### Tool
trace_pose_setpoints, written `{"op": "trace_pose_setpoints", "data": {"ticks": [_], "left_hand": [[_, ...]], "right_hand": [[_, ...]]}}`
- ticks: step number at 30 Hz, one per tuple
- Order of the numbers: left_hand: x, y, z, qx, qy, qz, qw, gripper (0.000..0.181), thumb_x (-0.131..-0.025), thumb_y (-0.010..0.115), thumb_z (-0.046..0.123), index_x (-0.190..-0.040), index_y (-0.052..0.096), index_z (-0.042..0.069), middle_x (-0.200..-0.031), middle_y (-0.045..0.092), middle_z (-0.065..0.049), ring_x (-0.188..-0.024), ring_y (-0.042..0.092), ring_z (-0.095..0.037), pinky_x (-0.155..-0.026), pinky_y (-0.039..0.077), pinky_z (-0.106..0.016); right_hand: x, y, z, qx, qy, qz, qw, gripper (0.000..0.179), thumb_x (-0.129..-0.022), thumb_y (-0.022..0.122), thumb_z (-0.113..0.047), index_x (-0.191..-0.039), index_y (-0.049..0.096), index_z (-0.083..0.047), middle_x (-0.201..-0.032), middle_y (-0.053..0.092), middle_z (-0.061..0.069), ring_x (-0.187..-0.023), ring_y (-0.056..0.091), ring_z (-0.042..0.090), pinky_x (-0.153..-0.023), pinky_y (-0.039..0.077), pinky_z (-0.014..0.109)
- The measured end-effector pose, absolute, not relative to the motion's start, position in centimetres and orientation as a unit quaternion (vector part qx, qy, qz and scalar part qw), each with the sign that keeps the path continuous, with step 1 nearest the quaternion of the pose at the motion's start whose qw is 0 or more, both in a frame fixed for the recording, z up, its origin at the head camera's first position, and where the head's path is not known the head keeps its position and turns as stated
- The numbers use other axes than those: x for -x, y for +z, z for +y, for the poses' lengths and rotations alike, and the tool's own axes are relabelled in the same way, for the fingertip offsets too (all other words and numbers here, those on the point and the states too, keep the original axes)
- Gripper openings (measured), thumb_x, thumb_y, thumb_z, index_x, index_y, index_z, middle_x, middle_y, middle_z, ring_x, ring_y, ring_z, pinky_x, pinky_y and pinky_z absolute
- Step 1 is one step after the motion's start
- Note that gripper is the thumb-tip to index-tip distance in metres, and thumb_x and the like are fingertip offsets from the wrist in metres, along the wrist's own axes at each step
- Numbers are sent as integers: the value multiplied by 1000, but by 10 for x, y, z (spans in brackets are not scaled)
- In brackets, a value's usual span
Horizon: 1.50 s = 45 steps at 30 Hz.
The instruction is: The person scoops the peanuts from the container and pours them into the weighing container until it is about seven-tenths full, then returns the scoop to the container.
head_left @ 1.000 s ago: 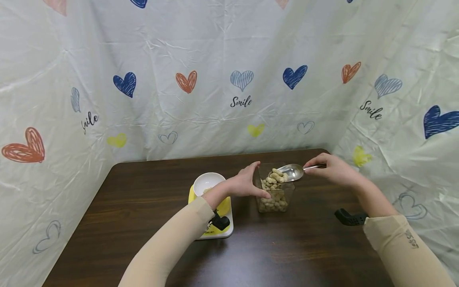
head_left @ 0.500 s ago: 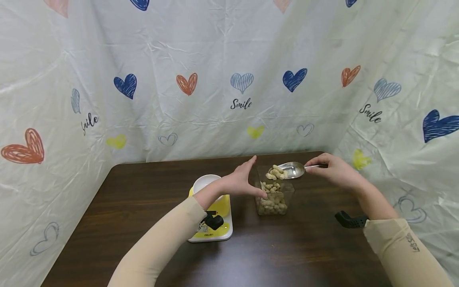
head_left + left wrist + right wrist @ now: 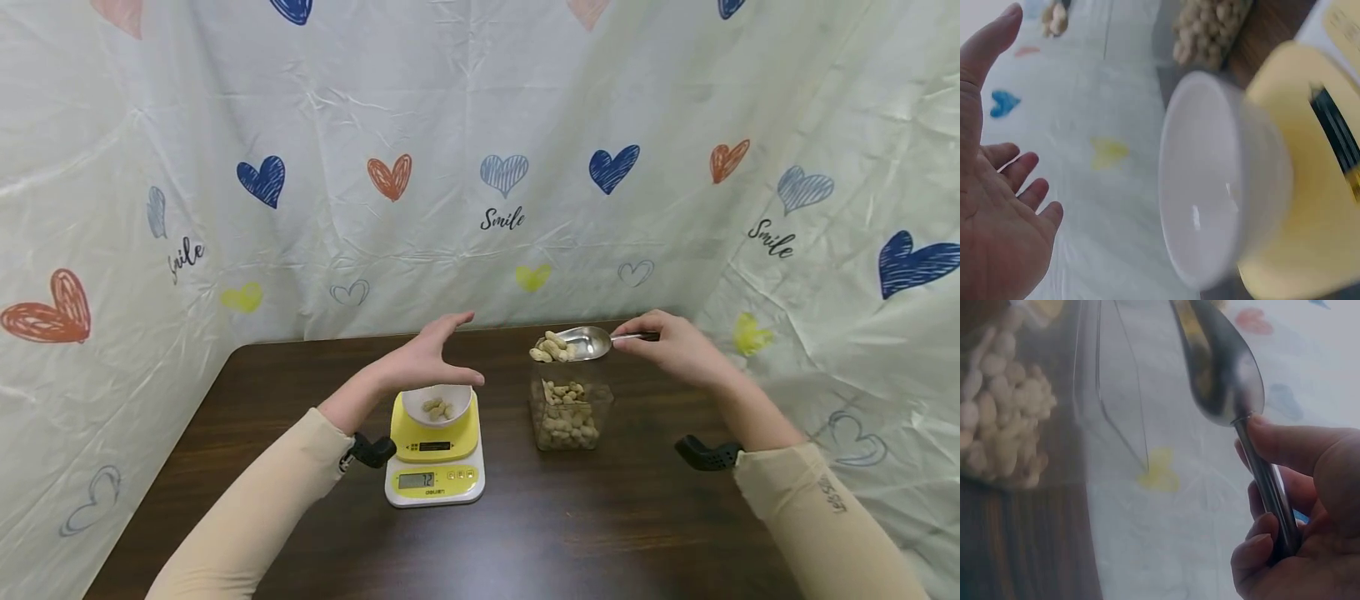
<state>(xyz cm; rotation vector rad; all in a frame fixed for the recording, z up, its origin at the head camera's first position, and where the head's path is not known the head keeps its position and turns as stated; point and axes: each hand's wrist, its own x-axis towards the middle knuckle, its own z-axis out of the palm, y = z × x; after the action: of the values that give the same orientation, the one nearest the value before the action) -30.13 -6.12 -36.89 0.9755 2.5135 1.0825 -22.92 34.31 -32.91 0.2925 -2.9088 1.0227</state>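
Observation:
My right hand [image 3: 670, 346] grips the dark handle of a metal scoop [image 3: 1225, 369], held above the clear container [image 3: 536, 417]. Several unshelled peanuts [image 3: 552, 348] lie in the scoop's front end, and more peanuts [image 3: 1007, 412] fill the lower part of the container. My left hand [image 3: 420, 358] holds nothing; its thumb and fingers are spread wide over the back of a white bowl [image 3: 1204, 181]. That bowl, with a few peanuts [image 3: 437, 409] in it, sits on a yellow and white kitchen scale [image 3: 442, 475] whose display looks like 72, perhaps with a decimal point.
Everything stands on a dark wooden table [image 3: 315, 467]. Behind and to both sides hangs a pale curtain [image 3: 435, 275] printed with hearts and words. The container is to the right of the scale, with bare tabletop between them.
My left hand has left the container's side and moved left over the bowl. The loaded scoop has risen out of the container and shifted left, with my right hand still gripping it.

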Motion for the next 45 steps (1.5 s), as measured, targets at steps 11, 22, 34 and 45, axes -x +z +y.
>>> {"op": "trace_pose_setpoints", "data": {"ticks": [11,22,34,45], "left_hand": [[295,-411,-120,-299,364,875,115,119,-79,86,52,-166,11,23,-169,16,-2,-154,8,-31,-117,21,-63],[292,-438,-130,-281,379,871,139,120,-77,87,51,-165,13,19,-168,18,-7,-153,11,-33,-117,20,-63],[290,-453,-133,-263,368,879,153,120,-75,87,55,-164,18,14,-164,25,-14,-150,20,-36,-115,24,-62],[292,-455,-134,-265,370,878,145,114,-77,85,55,-162,25,10,-161,31,-16,-147,25,-36,-115,26,-61]], "right_hand": [[247,-332,305,-106,366,-924,0,39,-100,67,-44,-122,73,-13,-126,57,11,-114,55,29,-92,47,47],[264,-344,260,-128,404,-905,-23,26,-99,71,-35,-116,76,-17,-125,58,7,-112,55,26,-90,49,45],[276,-356,225,-174,363,-915,-19,19,-99,71,-28,-110,79,-16,-112,60,6,-102,52,23,-87,47,43],[276,-353,212,-164,302,-939,-5,19,-99,71,-29,-112,77,-16,-106,55,6,-90,51,24,-77,47,41]]}}
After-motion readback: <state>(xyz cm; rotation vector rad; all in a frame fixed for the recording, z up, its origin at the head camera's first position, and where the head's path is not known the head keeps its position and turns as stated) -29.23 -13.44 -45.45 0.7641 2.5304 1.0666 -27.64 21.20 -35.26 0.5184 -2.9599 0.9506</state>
